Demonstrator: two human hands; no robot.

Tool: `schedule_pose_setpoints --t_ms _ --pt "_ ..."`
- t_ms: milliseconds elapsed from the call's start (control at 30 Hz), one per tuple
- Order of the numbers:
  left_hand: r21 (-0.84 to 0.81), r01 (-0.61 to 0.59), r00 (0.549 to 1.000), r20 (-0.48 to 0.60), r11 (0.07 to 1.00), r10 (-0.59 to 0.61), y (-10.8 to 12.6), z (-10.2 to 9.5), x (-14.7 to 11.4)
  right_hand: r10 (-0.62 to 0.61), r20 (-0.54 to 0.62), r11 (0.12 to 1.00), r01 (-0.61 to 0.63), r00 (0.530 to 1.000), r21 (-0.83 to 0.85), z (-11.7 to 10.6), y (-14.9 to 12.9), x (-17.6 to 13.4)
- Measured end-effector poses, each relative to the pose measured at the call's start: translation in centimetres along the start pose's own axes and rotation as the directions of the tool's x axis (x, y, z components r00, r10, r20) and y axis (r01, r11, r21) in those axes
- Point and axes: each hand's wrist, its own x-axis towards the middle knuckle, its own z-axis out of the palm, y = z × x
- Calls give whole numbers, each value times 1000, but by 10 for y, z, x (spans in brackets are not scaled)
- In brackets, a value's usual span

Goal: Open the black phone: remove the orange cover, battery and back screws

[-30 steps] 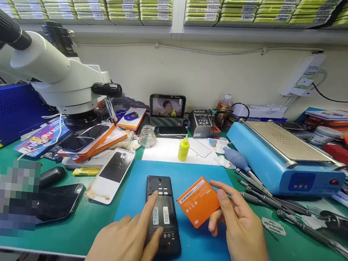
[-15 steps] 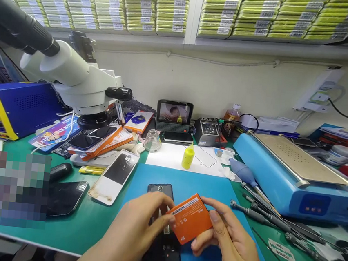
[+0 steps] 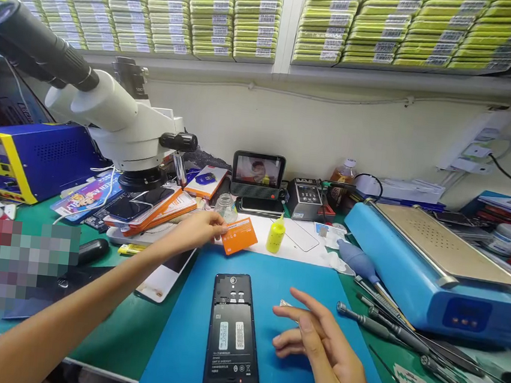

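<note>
A black phone (image 3: 233, 337) lies back-up and uncovered on the blue mat (image 3: 283, 278), its battery bay bare. My left hand (image 3: 197, 229) is stretched forward over the mat's far left corner and pinches an orange battery (image 3: 239, 236) by its edge, near a small glass bottle (image 3: 227, 206). To the right of the phone my right hand (image 3: 313, 341) hovers over the mat, fingers spread, holding nothing. A tiny metal piece (image 3: 284, 304) lies by its fingertips.
A white microscope (image 3: 109, 111) stands at left over orange phone boxes (image 3: 154, 206). Near the mat are a white phone (image 3: 163, 276), a yellow bottle (image 3: 275, 234), a blue heating plate (image 3: 439, 257), screwdrivers (image 3: 374, 320) and a small screen (image 3: 258, 173).
My left hand took the orange battery from my right hand and carried it forward and left, off the phone. My right hand let go and opened. The phone's back is now uncovered.
</note>
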Motion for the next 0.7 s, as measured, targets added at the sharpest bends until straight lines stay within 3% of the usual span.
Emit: schedule_pose_setpoints --t_ms 200,367,467,567,700 --pt "150 -12 999 -32 989 17 6 7 19 -10 41 999 12 999 -40 -9 7 4" --pt "257 -70 991 -95 964 98 13 11 10 -50 121 994 62 991 -91 -16 14 11" --pt "336 -109 966 -185 936 179 18 14 -13 -70 59 987 78 996 -140 -16 18 13" --pt "412 -117 941 -244 904 233 17 24 -55 -138 -60 969 122 989 -213 -18 20 13" --pt "449 -202 931 -189 871 313 -5 61 -118 -182 -85 933 145 980 -330 -22 20 16"
